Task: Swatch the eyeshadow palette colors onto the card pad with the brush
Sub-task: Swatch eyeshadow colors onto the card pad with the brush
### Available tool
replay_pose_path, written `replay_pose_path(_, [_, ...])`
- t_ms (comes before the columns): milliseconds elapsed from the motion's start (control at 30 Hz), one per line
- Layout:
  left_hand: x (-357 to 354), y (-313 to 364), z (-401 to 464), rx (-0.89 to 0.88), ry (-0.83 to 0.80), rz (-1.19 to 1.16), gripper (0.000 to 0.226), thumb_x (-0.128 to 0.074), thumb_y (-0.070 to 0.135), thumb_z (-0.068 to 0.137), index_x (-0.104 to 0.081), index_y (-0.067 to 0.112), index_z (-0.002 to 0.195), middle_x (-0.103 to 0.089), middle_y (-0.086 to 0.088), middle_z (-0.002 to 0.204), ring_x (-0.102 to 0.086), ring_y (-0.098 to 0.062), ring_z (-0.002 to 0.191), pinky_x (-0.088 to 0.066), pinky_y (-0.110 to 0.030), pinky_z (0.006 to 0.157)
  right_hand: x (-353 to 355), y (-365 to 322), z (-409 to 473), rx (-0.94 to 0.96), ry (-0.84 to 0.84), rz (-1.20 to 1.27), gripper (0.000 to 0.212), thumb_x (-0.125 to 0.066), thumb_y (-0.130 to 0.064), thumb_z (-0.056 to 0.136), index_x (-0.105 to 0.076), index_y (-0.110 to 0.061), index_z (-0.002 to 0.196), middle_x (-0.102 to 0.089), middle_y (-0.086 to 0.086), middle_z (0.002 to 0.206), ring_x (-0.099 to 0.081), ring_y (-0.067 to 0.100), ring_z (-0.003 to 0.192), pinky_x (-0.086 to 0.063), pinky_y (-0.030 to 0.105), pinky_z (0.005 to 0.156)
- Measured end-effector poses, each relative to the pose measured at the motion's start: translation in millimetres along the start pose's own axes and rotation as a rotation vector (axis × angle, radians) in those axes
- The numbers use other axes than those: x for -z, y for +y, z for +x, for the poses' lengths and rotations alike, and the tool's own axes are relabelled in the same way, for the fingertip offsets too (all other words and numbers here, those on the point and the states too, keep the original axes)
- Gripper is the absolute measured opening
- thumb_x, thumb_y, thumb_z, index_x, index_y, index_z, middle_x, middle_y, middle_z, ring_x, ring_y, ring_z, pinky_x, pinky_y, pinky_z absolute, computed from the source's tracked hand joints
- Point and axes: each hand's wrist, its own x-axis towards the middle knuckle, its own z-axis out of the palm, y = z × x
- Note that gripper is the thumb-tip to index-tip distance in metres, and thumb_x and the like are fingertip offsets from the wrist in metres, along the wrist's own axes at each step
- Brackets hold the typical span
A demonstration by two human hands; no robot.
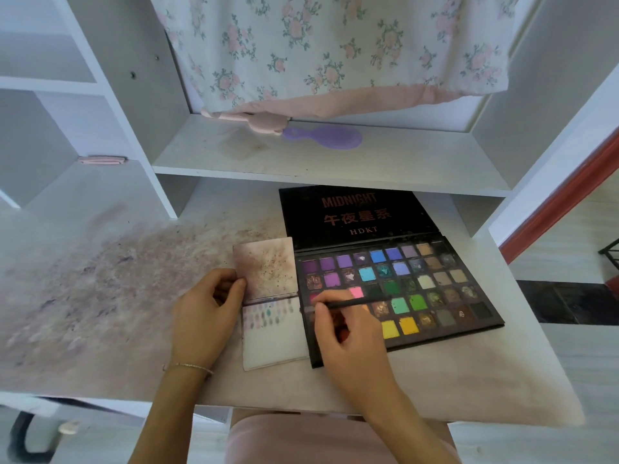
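An open black eyeshadow palette (432, 286) with several coloured pans lies on the desk, its lid (355, 212) flat behind it. Left of it lies the card pad (273, 343), its stained top sheet (268, 266) flipped up; small swatches run along the upper part of the white page. My left hand (204, 316) holds the pad's left edge, thumb on the flipped sheet. My right hand (348, 333) pinches a thin black brush (351, 302) that lies across the palette's lower left pans, over the red and pink ones. The brush tip is hidden by my fingers.
The white desk (469, 380) is stained with powder (100, 279) on the left. A shelf above holds a purple hairbrush (326, 137) and a pink cloth strap (241, 117). Floral fabric (335, 45) hangs at the back. A cabinet wall (127, 128) stands at the left.
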Motion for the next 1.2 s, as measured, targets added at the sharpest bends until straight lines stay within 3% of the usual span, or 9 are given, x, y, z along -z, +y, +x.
replay_pose_path(100, [0,-1,0,0.008,0.0,-0.005,0.006,-0.061,0.016,0.084,-0.065,0.02,0.086,-0.059,0.016,0.069,-0.055,0.001,0.066,-0.035,-0.01,0.057,-9,1,0,-0.006,-0.029,-0.059,0.015,-0.05,-0.023,0.09,-0.051,-0.038,0.085,-0.056,-0.012,0.075,-0.053,0.003,0.071,-0.04,0.009,0.063])
replay_pose_path(367, [1,-1,0,-0.011,-0.007,0.007,0.006,-0.061,0.018,0.085,-0.064,0.023,0.086,-0.057,0.022,0.069,-0.054,0.003,0.065,-0.034,-0.007,0.056,-13,1,2,0.051,-0.046,-0.2,0.01,-0.053,-0.021,0.089,-0.061,-0.02,0.095,-0.053,-0.017,0.081,-0.053,0.004,0.082,-0.045,0.016,0.072])
replay_pose_path(533, [1,-1,0,-0.024,-0.001,0.007,0.006,-0.061,0.016,0.084,-0.065,0.02,0.086,-0.056,0.021,0.068,-0.054,0.005,0.065,-0.034,-0.008,0.057,-14,2,2,0.054,-0.086,-0.241,0.012,-0.054,-0.019,0.09,-0.061,-0.018,0.099,-0.053,-0.013,0.09,-0.052,0.003,0.087,-0.042,0.01,0.078])
replay_pose_path(667, [1,-1,0,-0.03,-0.008,0.004,0.007,-0.061,0.016,0.085,-0.066,0.019,0.087,-0.057,0.018,0.068,-0.054,0.003,0.067,-0.037,-0.01,0.059,-15,3,2,0.055,-0.092,-0.265,0.011,-0.054,-0.019,0.089,-0.061,-0.018,0.098,-0.053,-0.012,0.09,-0.05,0.002,0.086,-0.038,0.005,0.076])
replay_pose_path(1200, [0,-1,0,-0.024,-0.003,0.006,0.007,-0.06,0.018,0.085,-0.065,0.022,0.088,-0.056,0.022,0.069,-0.054,0.005,0.066,-0.036,-0.009,0.058,-16,1,3,0.078,-0.085,-0.272,0.02,-0.045,-0.025,0.087,-0.061,-0.015,0.095,-0.053,-0.01,0.087,-0.053,0.009,0.082,-0.042,0.015,0.073])
